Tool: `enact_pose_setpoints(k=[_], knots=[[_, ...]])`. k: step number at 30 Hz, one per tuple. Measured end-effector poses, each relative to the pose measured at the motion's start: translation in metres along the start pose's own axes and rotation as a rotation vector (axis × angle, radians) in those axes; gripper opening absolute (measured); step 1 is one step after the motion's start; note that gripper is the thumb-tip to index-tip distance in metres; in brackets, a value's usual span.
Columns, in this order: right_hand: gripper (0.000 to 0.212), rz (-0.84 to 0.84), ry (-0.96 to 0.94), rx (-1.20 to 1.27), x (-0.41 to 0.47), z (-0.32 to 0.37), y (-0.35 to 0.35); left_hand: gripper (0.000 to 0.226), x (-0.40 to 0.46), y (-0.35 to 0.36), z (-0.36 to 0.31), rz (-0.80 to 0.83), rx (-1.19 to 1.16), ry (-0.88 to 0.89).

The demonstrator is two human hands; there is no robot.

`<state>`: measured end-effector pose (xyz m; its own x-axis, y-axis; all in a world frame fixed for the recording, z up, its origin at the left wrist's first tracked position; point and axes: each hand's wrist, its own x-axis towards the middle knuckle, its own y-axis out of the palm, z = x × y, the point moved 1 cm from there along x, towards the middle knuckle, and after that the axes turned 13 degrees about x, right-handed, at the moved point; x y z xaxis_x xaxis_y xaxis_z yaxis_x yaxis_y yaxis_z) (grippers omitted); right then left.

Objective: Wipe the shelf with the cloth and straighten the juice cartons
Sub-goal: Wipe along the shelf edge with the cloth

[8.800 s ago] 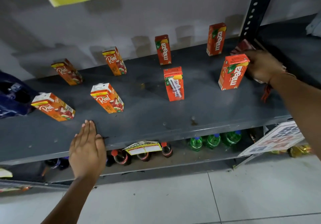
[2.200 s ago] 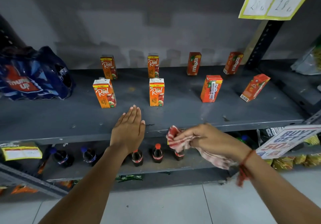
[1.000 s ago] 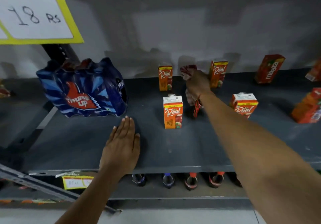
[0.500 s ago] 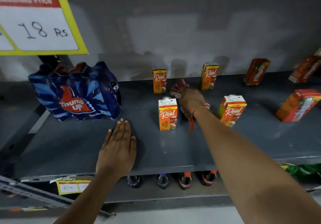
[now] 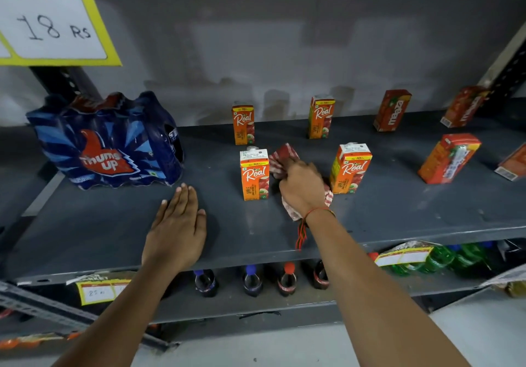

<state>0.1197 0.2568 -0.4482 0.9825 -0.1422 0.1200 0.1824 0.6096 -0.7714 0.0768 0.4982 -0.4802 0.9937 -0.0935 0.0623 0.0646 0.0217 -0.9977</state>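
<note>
My right hand (image 5: 300, 187) grips a red-and-white checked cloth (image 5: 283, 157) and presses it on the grey shelf (image 5: 384, 213), between two front orange Real juice cartons (image 5: 254, 175) (image 5: 350, 168). Two more Real cartons (image 5: 243, 124) (image 5: 321, 117) stand upright at the back. To the right stand red Maaza cartons (image 5: 392, 110) (image 5: 448, 158) (image 5: 464, 107), which look tilted in this wide view. My left hand (image 5: 178, 225) lies flat, palm down, near the shelf's front edge and holds nothing.
A blue Thums Up bottle pack (image 5: 108, 141) sits at the shelf's left. A yellow price sign (image 5: 48, 16) hangs above it. Below, a lower shelf holds dark cola bottles (image 5: 252, 279) and green bottles (image 5: 444, 258). A black upright post (image 5: 509, 73) stands at the right.
My right hand has pulled the cloth from the back of the shelf toward the front, between the two front Real cartons. My left hand has stayed flat on the shelf.
</note>
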Motion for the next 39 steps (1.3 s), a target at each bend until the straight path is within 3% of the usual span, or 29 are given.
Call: enact_pose_setpoints(k=[4, 11, 19, 25, 33, 39], knots=[[0.036, -0.023, -0.021, 0.012, -0.029, -0.003, -0.003, 0.060, -0.001, -0.001, 0.000, 0.016, 0.000, 0.003], [0.062, 0.084, -0.033, 0.002, -0.105, -0.001, -0.028, 0.060, -0.001, -0.002, -0.001, 0.024, 0.004, 0.003], [0.051, 0.469, -0.024, 0.081, -0.175, 0.001, -0.090, 0.059, -0.001, -0.001, -0.001, 0.018, 0.011, -0.007], [0.057, 0.400, -0.128, 0.089, -0.184, 0.010, -0.082, 0.057, -0.007, -0.003, 0.004, -0.033, -0.083, -0.013], [0.056, 0.192, -0.284, 0.683, -0.154, 0.081, -0.014, 0.077, -0.026, 0.001, 0.060, -0.129, -0.048, -0.060], [0.056, -0.109, -0.147, 0.840, -0.068, 0.121, 0.067, 0.072, -0.025, -0.001, 0.073, -0.085, -0.014, -0.099]])
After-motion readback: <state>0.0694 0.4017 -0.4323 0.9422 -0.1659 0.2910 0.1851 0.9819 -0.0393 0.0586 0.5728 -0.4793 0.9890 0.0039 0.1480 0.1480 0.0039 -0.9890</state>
